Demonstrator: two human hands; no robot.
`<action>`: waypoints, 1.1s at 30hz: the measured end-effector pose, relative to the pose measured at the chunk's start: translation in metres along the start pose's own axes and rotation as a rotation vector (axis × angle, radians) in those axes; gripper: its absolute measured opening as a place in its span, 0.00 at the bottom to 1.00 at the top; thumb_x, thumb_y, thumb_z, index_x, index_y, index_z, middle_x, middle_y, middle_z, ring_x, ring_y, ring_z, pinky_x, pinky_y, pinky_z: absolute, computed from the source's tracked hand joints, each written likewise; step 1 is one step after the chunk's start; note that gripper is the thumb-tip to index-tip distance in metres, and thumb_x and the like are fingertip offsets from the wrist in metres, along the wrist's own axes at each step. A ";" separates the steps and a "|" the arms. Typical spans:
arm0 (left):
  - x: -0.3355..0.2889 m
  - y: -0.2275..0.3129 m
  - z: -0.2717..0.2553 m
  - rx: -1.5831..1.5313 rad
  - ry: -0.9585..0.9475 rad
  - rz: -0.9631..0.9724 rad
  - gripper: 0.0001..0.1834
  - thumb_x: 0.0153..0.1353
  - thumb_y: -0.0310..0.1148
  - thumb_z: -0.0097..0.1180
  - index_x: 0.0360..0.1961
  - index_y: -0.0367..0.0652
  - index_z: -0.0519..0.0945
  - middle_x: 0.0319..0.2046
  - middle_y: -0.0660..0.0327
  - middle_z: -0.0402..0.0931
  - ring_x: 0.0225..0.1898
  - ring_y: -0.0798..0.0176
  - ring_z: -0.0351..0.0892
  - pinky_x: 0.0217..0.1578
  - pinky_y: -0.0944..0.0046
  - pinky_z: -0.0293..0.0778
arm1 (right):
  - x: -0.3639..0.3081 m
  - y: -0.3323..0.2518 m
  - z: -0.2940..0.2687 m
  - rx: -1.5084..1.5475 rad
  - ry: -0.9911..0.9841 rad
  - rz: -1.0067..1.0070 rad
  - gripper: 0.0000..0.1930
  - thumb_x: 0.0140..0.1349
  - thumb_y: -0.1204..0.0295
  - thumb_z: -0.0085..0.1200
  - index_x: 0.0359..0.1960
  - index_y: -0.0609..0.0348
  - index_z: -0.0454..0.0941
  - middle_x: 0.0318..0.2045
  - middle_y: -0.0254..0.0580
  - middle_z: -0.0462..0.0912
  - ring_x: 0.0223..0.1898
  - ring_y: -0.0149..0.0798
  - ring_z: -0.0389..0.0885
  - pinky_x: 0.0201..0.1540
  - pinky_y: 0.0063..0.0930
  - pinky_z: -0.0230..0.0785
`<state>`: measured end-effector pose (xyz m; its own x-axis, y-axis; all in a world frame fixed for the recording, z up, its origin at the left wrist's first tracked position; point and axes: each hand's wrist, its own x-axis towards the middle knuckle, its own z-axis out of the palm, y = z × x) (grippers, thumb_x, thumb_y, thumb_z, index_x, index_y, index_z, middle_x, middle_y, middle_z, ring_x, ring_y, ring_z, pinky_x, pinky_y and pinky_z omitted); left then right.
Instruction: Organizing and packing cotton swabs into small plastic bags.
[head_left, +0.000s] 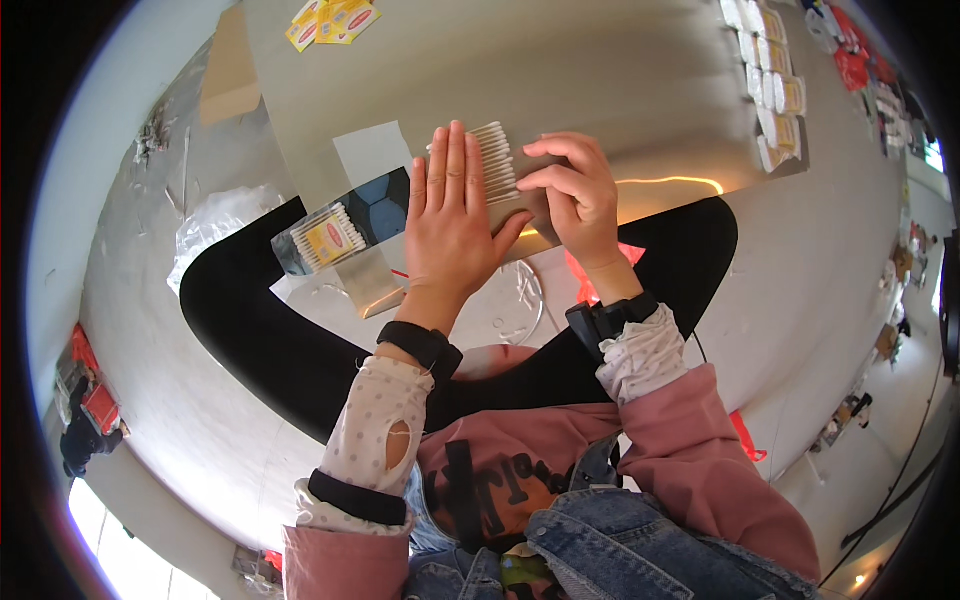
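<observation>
A row of white cotton swabs lies side by side on the grey-brown table. My left hand rests flat over the row's left part, its fingers straight and hiding the swabs beneath. At the right end of the row is my right hand. Its fingers are bent and apart, with the tips close to the swab ends and nothing seen between them. Left of my left hand lies a clear bag of cotton swabs with a yellow label inside.
A pale translucent sheet and a dark blue hexagon-patterned pad lie left of my left hand. Yellow cards sit at the far left. Several packed swab bags line the far right edge. Brown cardboard is beside the table.
</observation>
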<state>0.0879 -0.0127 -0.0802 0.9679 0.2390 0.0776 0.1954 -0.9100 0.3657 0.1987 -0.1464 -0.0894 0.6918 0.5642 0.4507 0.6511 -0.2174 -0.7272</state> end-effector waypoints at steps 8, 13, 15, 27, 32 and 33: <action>0.000 0.000 -0.001 -0.013 0.040 0.013 0.51 0.63 0.59 0.58 0.73 0.29 0.56 0.75 0.44 0.53 0.77 0.44 0.49 0.73 0.43 0.49 | 0.001 -0.001 -0.001 -0.105 -0.043 -0.042 0.10 0.49 0.83 0.53 0.23 0.51 0.83 0.40 0.32 0.84 0.48 0.44 0.80 0.49 0.38 0.70; 0.002 0.001 -0.002 0.019 0.024 0.005 0.51 0.63 0.62 0.54 0.72 0.30 0.58 0.75 0.46 0.52 0.77 0.47 0.48 0.74 0.45 0.48 | 0.005 0.000 0.001 -0.070 0.008 -0.001 0.10 0.49 0.83 0.53 0.24 0.51 0.83 0.40 0.33 0.84 0.48 0.44 0.80 0.50 0.38 0.70; -0.001 -0.001 -0.002 -0.008 0.040 0.009 0.51 0.62 0.58 0.58 0.73 0.30 0.57 0.74 0.44 0.54 0.76 0.44 0.50 0.73 0.43 0.50 | 0.004 -0.001 0.006 -0.060 0.019 0.020 0.11 0.49 0.83 0.54 0.24 0.50 0.84 0.41 0.33 0.84 0.48 0.45 0.80 0.50 0.38 0.70; -0.001 -0.001 -0.001 -0.004 0.049 0.010 0.51 0.62 0.59 0.58 0.73 0.30 0.57 0.74 0.44 0.54 0.76 0.44 0.50 0.73 0.44 0.49 | 0.005 -0.002 0.006 -0.117 0.006 0.001 0.11 0.50 0.84 0.54 0.26 0.49 0.84 0.41 0.33 0.84 0.49 0.45 0.79 0.50 0.38 0.70; 0.002 0.001 -0.002 -0.010 0.046 0.014 0.51 0.63 0.59 0.57 0.73 0.30 0.56 0.74 0.45 0.53 0.77 0.44 0.50 0.73 0.44 0.50 | 0.006 -0.002 0.003 -0.053 0.044 0.106 0.13 0.52 0.84 0.54 0.30 0.49 0.84 0.43 0.35 0.83 0.47 0.45 0.79 0.49 0.39 0.70; 0.002 0.001 -0.001 -0.008 0.045 0.012 0.51 0.63 0.60 0.56 0.73 0.30 0.56 0.75 0.45 0.53 0.77 0.44 0.49 0.73 0.44 0.50 | 0.006 -0.003 0.004 -0.051 0.043 0.106 0.13 0.52 0.84 0.54 0.30 0.49 0.84 0.43 0.35 0.83 0.47 0.45 0.79 0.49 0.39 0.70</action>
<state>0.0894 -0.0130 -0.0784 0.9620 0.2431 0.1239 0.1821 -0.9102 0.3720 0.2000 -0.1392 -0.0864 0.7693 0.5018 0.3954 0.5883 -0.3150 -0.7448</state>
